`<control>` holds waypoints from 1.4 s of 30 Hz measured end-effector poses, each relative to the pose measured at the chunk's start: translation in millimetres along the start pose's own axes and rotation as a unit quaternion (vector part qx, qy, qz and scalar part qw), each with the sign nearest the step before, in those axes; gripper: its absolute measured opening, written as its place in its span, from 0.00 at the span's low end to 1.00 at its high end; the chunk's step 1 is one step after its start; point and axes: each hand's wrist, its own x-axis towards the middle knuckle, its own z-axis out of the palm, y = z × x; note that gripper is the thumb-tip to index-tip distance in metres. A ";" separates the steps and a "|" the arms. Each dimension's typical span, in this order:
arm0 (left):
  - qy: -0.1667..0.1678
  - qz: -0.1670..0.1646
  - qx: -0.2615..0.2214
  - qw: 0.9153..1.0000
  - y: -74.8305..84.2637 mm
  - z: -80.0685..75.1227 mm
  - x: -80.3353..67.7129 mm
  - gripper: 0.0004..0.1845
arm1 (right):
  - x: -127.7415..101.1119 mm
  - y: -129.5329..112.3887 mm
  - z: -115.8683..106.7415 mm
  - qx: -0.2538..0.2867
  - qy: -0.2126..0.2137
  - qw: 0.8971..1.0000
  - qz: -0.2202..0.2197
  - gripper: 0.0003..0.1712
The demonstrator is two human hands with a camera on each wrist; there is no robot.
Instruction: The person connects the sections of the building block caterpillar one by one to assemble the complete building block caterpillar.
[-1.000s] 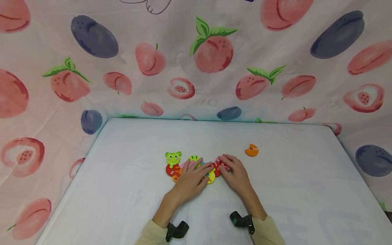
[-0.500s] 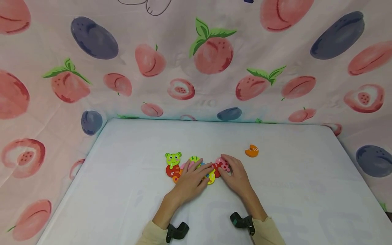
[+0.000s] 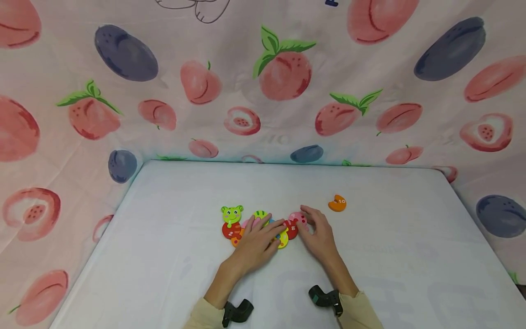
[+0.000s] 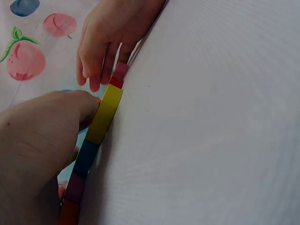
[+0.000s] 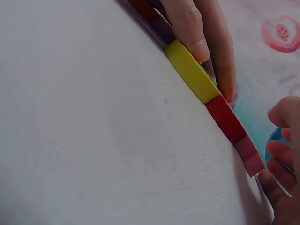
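Observation:
A caterpillar-shaped puzzle of flat, colourful numbered pieces lies on the white table. Its green smiling head is at the left, above a red piece marked 2. My left hand rests with spread fingers over the middle pieces, hiding much of them. Its thumb lies along the yellow piece. To the right of that come a red piece and a pink spotted piece, their edges meeting. Beside the pink piece is my right hand, fingers loosely bent and holding nothing.
An orange piece marked 10 lies apart, beyond my right hand. A fruit-printed cloth rises behind the table and along its left side. Black wrist cameras sit at both sleeves.
My right hand has drawn back slightly to the right from the pink piece, uncovering it and the red piece's number. My left hand has stayed in place.

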 end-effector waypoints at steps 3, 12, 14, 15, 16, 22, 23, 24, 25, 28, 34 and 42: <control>-0.002 -0.002 0.001 1.000 0.3 0.0 -0.6 0.24 | 0.0 0.4 -0.4 0.004 0.036 0.999 -0.001 0.24; 0.003 -0.002 -0.003 1.000 0.5 0.2 -1.2 0.24 | 3.8 4.1 -5.3 -0.021 0.143 0.989 0.023 0.19; 0.004 -0.002 -0.004 1.000 0.3 0.4 -1.2 0.24 | 5.2 5.0 -7.1 -0.032 0.159 0.986 0.026 0.20; 0.005 -0.002 -0.004 1.000 0.1 0.8 -1.2 0.24 | 6.1 5.8 -8.0 -0.037 0.167 0.985 0.023 0.20; 0.006 -0.002 -0.004 1.000 -0.1 1.3 -1.2 0.24 | 6.8 6.4 -9.3 -0.042 0.174 0.984 0.019 0.20; 0.007 0.000 -0.005 1.000 -1.2 3.3 -1.3 0.24 | 12.3 12.8 -15.9 -0.077 0.200 0.977 0.010 0.24; 0.007 0.000 -0.003 1.000 -1.2 3.5 -1.2 0.24 | 12.9 13.7 -16.5 -0.085 0.199 0.976 0.012 0.25; 0.007 0.001 -0.002 1.000 -1.5 3.8 -1.1 0.24 | 13.3 14.4 -17.0 -0.091 0.197 0.976 0.013 0.26; 0.008 0.002 0.000 1.000 -1.6 3.9 -1.0 0.24 | 13.7 15.4 -17.1 -0.101 0.193 0.976 0.017 0.27; 0.009 0.003 0.003 1.000 -1.5 3.9 -0.9 0.24 | 13.7 17.0 -17.1 -0.119 0.172 0.977 0.032 0.31; 0.010 0.000 -0.001 1.000 -0.8 2.9 -0.8 0.23 | 13.3 20.7 -16.4 -0.129 0.127 0.981 0.064 0.34; 0.009 -0.001 -0.001 1.000 -0.9 2.7 -1.0 0.23 | 12.5 20.5 -15.9 -0.135 0.100 0.983 0.079 0.32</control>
